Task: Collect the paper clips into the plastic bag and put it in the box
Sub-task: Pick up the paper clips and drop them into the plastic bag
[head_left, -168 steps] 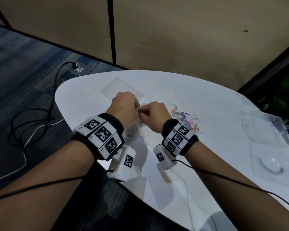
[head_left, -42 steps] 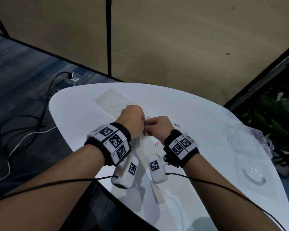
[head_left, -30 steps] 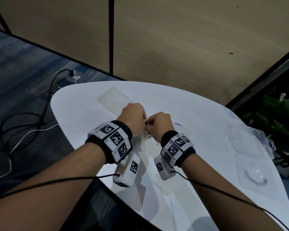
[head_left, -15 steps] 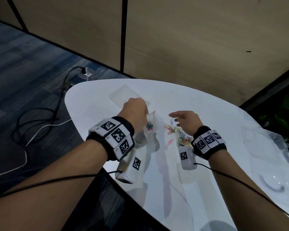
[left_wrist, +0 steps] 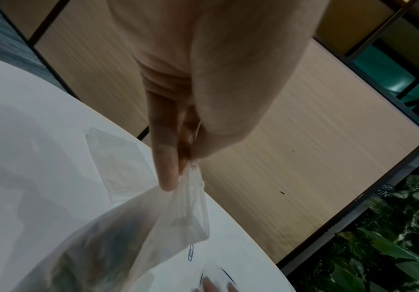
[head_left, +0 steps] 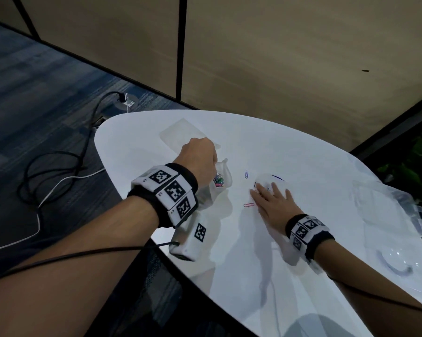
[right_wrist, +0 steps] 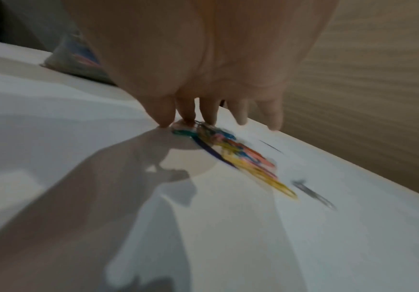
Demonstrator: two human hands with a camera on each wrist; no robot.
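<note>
My left hand (head_left: 200,159) pinches the top edge of a clear plastic bag (head_left: 220,184), which hangs down to the white table (head_left: 302,166) with several coloured paper clips in it. The left wrist view shows thumb and fingers (left_wrist: 166,171) gripping the bag's rim (left_wrist: 191,189). Flat on the table to its right, my right hand (head_left: 270,199) has straight, spread fingers. In the blurred right wrist view its fingertips (right_wrist: 186,118) press on a pile of coloured paper clips (right_wrist: 236,152). A blue clip (head_left: 246,173) and a pink clip (head_left: 248,205) lie loose beside that hand.
An open clear plastic box (head_left: 387,210) with its lid (head_left: 399,261) lies at the table's right edge. A second flat plastic bag (head_left: 180,130) rests beyond my left hand. Cables (head_left: 59,181) trail over the carpet to the left. A panel wall stands behind.
My right hand has left the bag's mouth, moved right and come down flat on the clip pile. The left hand still holds the bag, now with clips in it.
</note>
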